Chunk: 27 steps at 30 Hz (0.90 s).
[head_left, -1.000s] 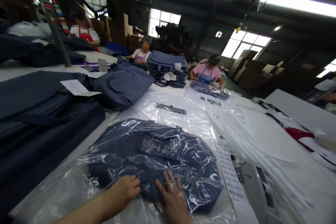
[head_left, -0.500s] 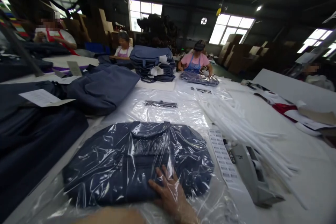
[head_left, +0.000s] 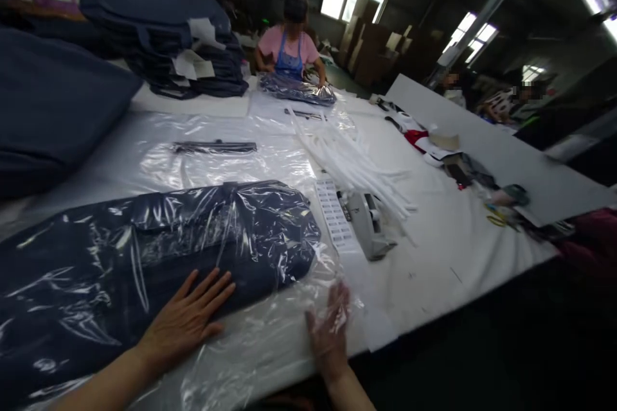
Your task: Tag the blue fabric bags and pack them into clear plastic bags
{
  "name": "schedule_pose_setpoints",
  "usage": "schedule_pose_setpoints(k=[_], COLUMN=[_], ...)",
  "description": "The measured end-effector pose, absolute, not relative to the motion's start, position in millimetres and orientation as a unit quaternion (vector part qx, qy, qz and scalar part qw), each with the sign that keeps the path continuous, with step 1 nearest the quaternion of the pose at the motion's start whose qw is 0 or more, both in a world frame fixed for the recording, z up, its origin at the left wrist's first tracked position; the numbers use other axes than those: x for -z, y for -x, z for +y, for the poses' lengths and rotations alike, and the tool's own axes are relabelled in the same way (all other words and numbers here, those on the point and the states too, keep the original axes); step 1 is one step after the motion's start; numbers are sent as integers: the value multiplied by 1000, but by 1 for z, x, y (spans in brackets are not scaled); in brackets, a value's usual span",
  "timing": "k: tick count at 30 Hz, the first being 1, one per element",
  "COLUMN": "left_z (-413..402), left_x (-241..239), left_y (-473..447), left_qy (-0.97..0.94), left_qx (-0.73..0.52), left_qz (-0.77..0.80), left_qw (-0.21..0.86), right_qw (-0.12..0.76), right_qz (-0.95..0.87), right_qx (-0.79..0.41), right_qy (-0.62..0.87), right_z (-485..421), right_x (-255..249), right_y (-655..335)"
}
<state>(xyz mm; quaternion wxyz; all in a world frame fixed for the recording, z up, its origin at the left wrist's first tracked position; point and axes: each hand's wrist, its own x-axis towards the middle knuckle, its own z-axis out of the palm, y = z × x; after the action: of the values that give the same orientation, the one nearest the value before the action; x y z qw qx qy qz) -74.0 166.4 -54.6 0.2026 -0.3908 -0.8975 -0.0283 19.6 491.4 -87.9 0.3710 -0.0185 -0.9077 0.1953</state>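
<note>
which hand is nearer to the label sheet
Right: the right hand is just in front of the label sheet; the left hand lies farther left, on the wrapped bag.

The left hand (head_left: 180, 321) is bare, with slender fingers (head_left: 205, 284) and a shorter thumb (head_left: 212, 330); the left forearm (head_left: 108, 377) is bare too. The right hand (head_left: 330, 337) and right forearm (head_left: 348, 388) are likewise bare, the hand's outline blurred.

A plastic-wrapped navy bag (head_left: 154, 263) is being touched by the left hand (head_left: 186, 318), its loose plastic (head_left: 270, 334) by the right hand (head_left: 331, 334).
</note>
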Motion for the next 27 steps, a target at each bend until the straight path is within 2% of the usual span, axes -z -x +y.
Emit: schedule_pose_setpoints(k=[3, 6, 7, 11, 15, 20, 23, 25, 27], left_z=[169, 169, 169, 165, 159, 155, 155, 155, 154], left_x=[44, 43, 43, 42, 36, 39, 44, 47, 50], left_y=[77, 78, 78, 82, 82, 63, 52, 50, 50], left_qy=[393, 401, 407, 424, 455, 495, 546, 549, 547], left_qx=[38, 31, 27, 6, -20, 31, 23, 24, 31], left_qz=[-899, -896, -893, -884, -873, -854, -826, -825, -827], left_qw=[188, 188, 190, 197, 175, 160, 134, 130, 127], right_qw=[438, 471, 443, 237, 158, 76, 48, 106, 203], right_qz=[-807, -715, -705, -689, -680, -699, -785, -864, -928], right_qx=[-311, -421, -470, -631, -665, -621, -550, -466, -312], right_qy=[244, 299, 292, 266, 264, 345, 282, 159, 10], right_z=[540, 558, 560, 564, 572, 593, 621, 644, 663], right_x=[87, 70, 61, 22, 6, 45, 50, 36, 21], right_y=[-64, -56, -45, -13, -32, -81, -105, -107, -95])
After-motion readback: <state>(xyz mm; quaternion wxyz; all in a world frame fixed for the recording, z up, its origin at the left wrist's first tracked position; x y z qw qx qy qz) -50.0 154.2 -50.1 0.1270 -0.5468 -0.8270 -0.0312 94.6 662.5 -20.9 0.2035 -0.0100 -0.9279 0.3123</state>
